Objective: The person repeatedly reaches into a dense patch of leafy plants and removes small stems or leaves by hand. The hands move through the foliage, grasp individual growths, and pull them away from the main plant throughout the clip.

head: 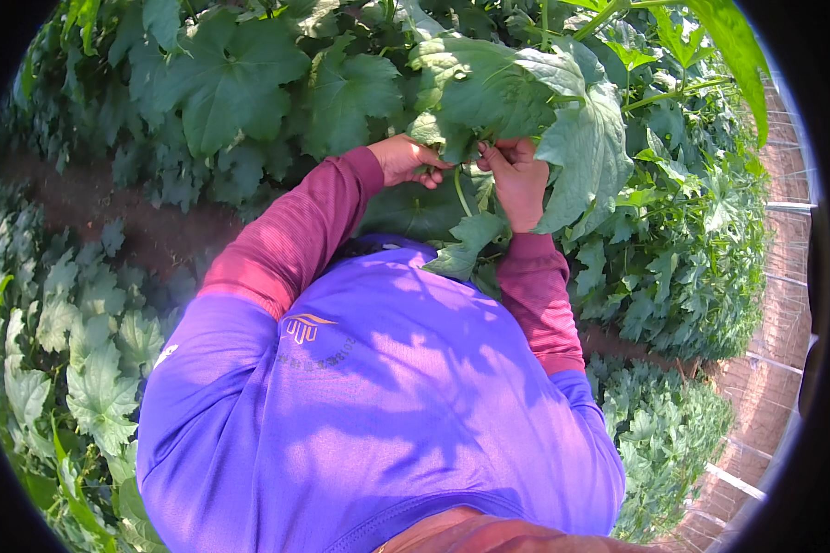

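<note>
My left hand reaches in from the left among broad lobed leaves, its fingers curled beside a thin green stem. A leaf hides part of its fingertips, so I cannot tell what they hold. Just to the right, my right hand has thumb and forefinger pinched on a small part of the vine. A large pale-lit leaf hangs over the outer side of this hand. Another broad leaf spreads above both hands. Below them, a smaller leaf rests close to my shirt.
Dense climbing foliage rises in front of me. A strip of bare soil runs at the left, with another row of leafy plants behind it. At the right are a brown wall and pale bars.
</note>
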`<state>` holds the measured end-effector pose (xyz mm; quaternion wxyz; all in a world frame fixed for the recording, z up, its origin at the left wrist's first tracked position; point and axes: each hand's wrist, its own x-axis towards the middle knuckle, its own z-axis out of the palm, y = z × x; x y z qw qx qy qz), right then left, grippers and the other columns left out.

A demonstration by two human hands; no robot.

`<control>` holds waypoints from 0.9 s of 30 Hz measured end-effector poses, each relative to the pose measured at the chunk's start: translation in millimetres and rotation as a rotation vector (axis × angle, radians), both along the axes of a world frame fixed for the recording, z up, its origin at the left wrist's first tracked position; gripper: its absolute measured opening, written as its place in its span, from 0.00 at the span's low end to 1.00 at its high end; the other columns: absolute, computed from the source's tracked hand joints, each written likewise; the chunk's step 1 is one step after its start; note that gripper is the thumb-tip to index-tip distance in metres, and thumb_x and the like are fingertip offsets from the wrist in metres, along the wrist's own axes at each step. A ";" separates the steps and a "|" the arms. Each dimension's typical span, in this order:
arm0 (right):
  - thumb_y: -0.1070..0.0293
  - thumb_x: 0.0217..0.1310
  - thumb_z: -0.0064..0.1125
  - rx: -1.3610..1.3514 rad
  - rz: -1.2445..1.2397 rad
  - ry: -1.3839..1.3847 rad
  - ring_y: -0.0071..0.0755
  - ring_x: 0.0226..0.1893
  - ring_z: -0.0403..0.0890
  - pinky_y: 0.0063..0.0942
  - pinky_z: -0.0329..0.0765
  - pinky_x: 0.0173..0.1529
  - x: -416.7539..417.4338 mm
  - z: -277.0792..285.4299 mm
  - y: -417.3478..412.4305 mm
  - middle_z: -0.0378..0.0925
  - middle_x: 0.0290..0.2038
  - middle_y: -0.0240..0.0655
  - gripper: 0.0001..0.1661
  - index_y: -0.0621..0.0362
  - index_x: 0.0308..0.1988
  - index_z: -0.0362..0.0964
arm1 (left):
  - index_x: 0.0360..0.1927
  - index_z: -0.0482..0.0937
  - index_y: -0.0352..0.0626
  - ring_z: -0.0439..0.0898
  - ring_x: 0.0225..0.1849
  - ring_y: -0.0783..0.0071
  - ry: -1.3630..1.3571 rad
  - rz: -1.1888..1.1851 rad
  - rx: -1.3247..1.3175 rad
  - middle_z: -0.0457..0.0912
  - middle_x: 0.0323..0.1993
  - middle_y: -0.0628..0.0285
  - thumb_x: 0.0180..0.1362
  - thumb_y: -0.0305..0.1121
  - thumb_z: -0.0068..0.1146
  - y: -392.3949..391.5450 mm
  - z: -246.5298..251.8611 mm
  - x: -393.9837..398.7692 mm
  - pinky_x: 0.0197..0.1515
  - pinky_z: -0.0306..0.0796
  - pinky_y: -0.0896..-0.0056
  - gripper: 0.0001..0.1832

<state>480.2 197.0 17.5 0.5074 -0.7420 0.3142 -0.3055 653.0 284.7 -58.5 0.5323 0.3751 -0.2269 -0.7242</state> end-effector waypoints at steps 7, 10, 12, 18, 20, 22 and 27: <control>0.61 0.59 0.64 -0.088 -0.042 0.185 0.20 0.16 0.73 0.19 0.71 0.22 -8.0 -2.4 -17.5 0.75 0.22 0.30 0.16 0.64 0.35 0.71 | 0.44 0.78 0.38 0.83 0.32 0.69 -0.208 0.217 -0.142 0.82 0.34 0.58 0.57 0.26 0.61 7.4 29.1 -21.4 0.34 0.79 0.72 0.11; 0.57 0.61 0.62 0.001 -0.059 0.304 0.22 0.17 0.73 0.23 0.70 0.22 6.3 31.0 -1.3 0.75 0.21 0.30 0.18 0.63 0.33 0.73 | 0.44 0.78 0.37 0.83 0.32 0.70 -0.242 0.323 -0.089 0.83 0.34 0.58 0.55 0.25 0.62 -7.0 15.7 -33.5 0.32 0.79 0.73 0.12; 0.57 0.60 0.61 0.087 -0.072 0.506 0.25 0.19 0.75 0.25 0.71 0.24 15.9 46.1 -2.9 0.73 0.19 0.31 0.17 0.62 0.29 0.75 | 0.44 0.78 0.36 0.83 0.35 0.72 -0.338 0.356 -0.122 0.83 0.35 0.58 0.56 0.28 0.61 -11.2 13.8 -46.0 0.35 0.78 0.73 0.12; 0.66 0.48 0.59 -0.209 -0.108 0.473 0.46 0.32 0.80 0.38 0.77 0.35 10.0 27.4 -14.4 0.80 0.31 0.42 0.12 0.59 0.34 0.77 | 0.45 0.79 0.37 0.82 0.35 0.73 -0.408 0.185 -0.179 0.83 0.36 0.58 0.64 0.32 0.50 -8.5 13.2 -41.0 0.37 0.78 0.72 0.11; 0.67 0.46 0.59 -0.084 -0.109 0.550 0.47 0.33 0.81 0.38 0.77 0.36 6.7 28.6 -12.4 0.80 0.32 0.43 0.12 0.59 0.34 0.77 | 0.46 0.78 0.38 0.82 0.35 0.73 -0.379 0.172 -0.154 0.83 0.36 0.59 0.66 0.30 0.45 -6.4 16.7 -37.4 0.36 0.77 0.72 0.12; 0.68 0.46 0.60 -0.519 -0.001 0.568 0.41 0.27 0.80 0.34 0.76 0.33 -7.8 5.5 -24.9 0.80 0.29 0.41 0.12 0.60 0.35 0.77 | 0.45 0.79 0.40 0.82 0.32 0.72 -0.327 0.162 -0.147 0.83 0.35 0.59 0.62 0.26 0.50 -10.7 18.1 -35.9 0.34 0.78 0.72 0.10; 0.68 0.50 0.60 -0.370 -0.016 0.556 0.20 0.16 0.76 0.19 0.72 0.21 -17.2 25.3 -18.3 0.78 0.24 0.32 0.14 0.62 0.40 0.76 | 0.41 0.79 0.37 0.81 0.30 0.71 -0.081 0.274 -0.031 0.82 0.32 0.57 0.60 0.28 0.55 -11.7 -1.0 -22.4 0.34 0.77 0.72 0.08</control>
